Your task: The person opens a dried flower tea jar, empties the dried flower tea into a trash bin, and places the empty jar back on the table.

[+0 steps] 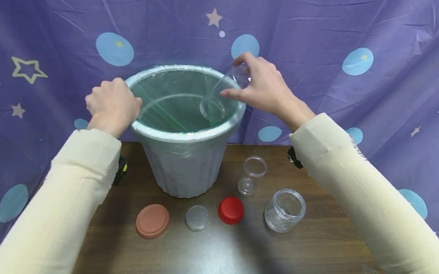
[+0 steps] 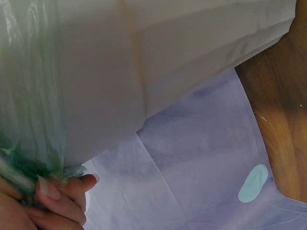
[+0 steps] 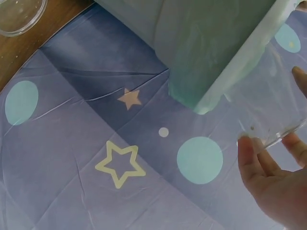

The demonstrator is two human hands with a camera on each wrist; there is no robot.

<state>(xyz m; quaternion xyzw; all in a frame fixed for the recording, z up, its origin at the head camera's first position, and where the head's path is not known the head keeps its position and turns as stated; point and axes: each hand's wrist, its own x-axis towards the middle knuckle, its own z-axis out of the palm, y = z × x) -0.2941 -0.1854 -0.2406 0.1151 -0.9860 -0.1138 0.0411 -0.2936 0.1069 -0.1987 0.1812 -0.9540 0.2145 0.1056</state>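
A pale bin point(image 1: 186, 168) lined with a thin green plastic bag point(image 1: 167, 102) stands at the back of the table. At its left rim my left hand point(image 1: 114, 104) grips the bag's edge; in the left wrist view the fingers point(image 2: 62, 201) curl on the bunched green film. My right hand point(image 1: 264, 82) holds a clear plastic jar point(image 1: 219, 96) by one end, between thumb and fingers. Tilted over the right rim, the jar has its other end inside the bin's mouth. The right wrist view shows the same clear jar point(image 3: 268, 105) with fingertips along its edge.
In front of the bin lie a salmon-coloured lid point(image 1: 152, 221), a clear lid point(image 1: 197, 217) and a red lid point(image 1: 231, 210). To their right stand a tall clear jar point(image 1: 251, 176) and a wider clear jar point(image 1: 285, 211). A purple patterned cloth point(image 1: 312, 22) hangs behind.
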